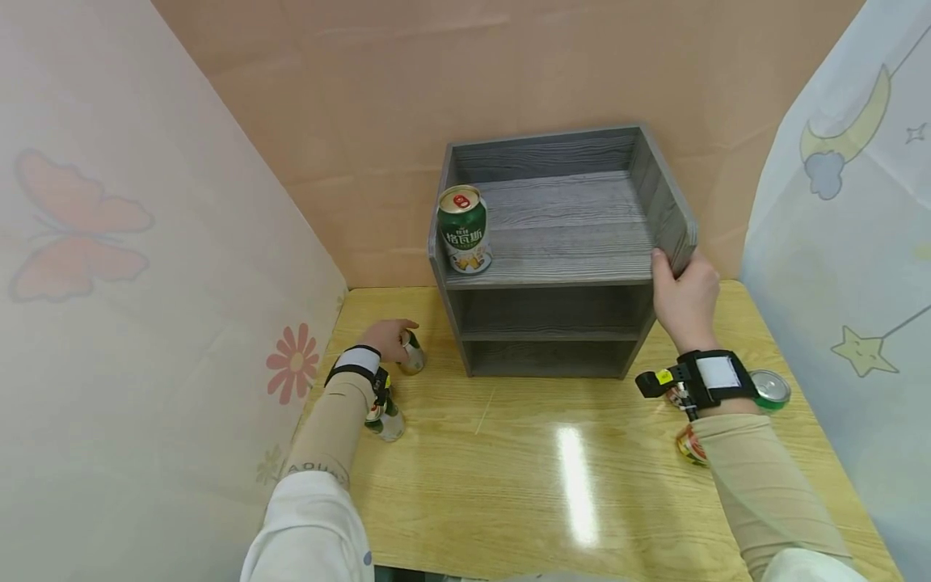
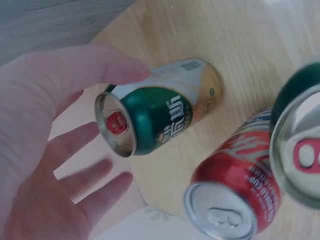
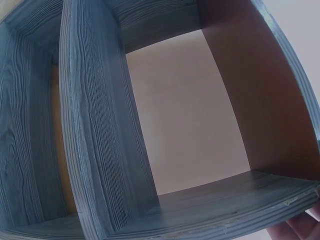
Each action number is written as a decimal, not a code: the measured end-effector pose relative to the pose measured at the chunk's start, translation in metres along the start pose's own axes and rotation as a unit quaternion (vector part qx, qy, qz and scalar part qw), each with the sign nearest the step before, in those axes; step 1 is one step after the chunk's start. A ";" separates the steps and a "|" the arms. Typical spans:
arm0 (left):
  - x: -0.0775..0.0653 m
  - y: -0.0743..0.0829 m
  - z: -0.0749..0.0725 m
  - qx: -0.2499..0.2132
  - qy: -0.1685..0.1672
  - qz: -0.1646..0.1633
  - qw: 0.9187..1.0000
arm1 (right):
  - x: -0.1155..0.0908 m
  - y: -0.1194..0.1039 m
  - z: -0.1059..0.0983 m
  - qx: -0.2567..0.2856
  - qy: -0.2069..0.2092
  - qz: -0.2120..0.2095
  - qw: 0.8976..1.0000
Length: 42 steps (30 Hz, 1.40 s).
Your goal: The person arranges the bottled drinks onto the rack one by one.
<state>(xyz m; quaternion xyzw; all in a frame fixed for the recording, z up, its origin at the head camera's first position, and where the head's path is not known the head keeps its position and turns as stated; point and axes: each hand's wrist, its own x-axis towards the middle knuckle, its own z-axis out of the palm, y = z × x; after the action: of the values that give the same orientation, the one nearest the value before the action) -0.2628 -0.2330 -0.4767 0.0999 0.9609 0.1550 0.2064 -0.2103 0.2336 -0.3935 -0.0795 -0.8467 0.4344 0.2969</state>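
Note:
At the left of a grey wooden shelf [image 1: 541, 275], my left hand [image 1: 389, 339] reaches to a green-and-white drink can [image 2: 165, 107] standing on the table. In the left wrist view its fingers are spread and the thumb [image 2: 115, 65] lies over the can's near side; whether it touches cannot be told. A red can [image 2: 235, 185] and another green can [image 2: 300, 145] stand close by. My right hand [image 1: 687, 299] grips the shelf's right side panel at its front edge, thumb inside. A green-and-white can [image 1: 465, 230] stands upright on the top level, at the left.
Several more cans stand on the wooden table [image 1: 509, 469]: a green one [image 1: 387, 423] by my left forearm, a silver-topped one [image 1: 769, 388] and a red-and-yellow one [image 1: 691, 446] around my right forearm. Patterned sheets flank the table; a tan sheet [image 1: 364, 162] hangs behind.

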 end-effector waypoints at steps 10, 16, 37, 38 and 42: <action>0.001 0.005 0.015 0.045 0.021 -0.021 0.999 | 0.000 0.002 0.001 -0.001 0.004 0.000 1.000; 0.004 0.007 0.019 0.096 0.007 -0.041 0.994 | 0.001 0.002 0.002 0.000 0.009 -0.004 1.000; 0.000 0.012 0.030 0.046 0.038 -0.062 0.996 | 0.000 0.001 0.003 -0.001 -0.001 0.009 1.000; 0.000 0.012 0.030 0.048 0.040 -0.062 0.996 | 0.000 0.001 0.002 -0.001 -0.001 0.010 1.000; 0.002 0.012 0.034 0.052 0.043 -0.062 0.996 | 0.000 0.000 0.002 -0.001 0.002 0.010 1.000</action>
<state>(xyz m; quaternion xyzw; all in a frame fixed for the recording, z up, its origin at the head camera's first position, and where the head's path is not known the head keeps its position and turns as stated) -0.2486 -0.2127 -0.5027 0.0443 0.9800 0.0959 0.1683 -0.2118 0.2324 -0.3948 -0.0887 -0.8456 0.4364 0.2944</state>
